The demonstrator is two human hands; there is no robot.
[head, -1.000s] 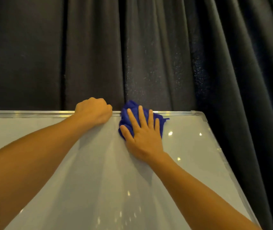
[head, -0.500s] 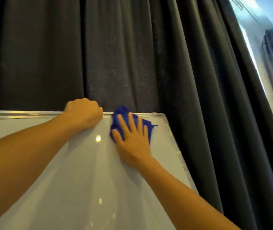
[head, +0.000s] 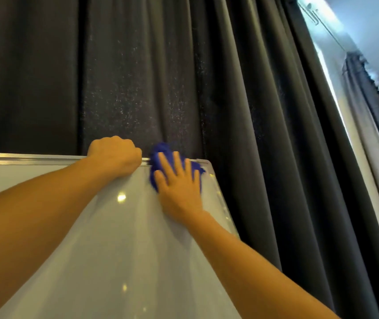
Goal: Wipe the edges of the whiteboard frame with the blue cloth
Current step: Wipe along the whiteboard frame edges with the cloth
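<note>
A whiteboard [head: 105,249] with a thin silver frame [head: 27,158] fills the lower left. My left hand [head: 114,155] is closed over the frame's top edge. Just to its right, my right hand [head: 179,185] lies flat with fingers spread, pressing the blue cloth [head: 160,150] against the top edge, close to the board's top right corner [head: 205,163]. The cloth bunches up over the frame and shows around my fingers; most of it is under my palm.
Dark grey curtains [head: 241,100] hang right behind the board and to its right. A bright window strip and ceiling [head: 356,31] show at the far right. The board's right frame edge [head: 224,203] runs down toward me.
My right hand and the cloth have slid right along the top edge toward the corner. My left hand followed along the frame. The view has panned right, showing the window.
</note>
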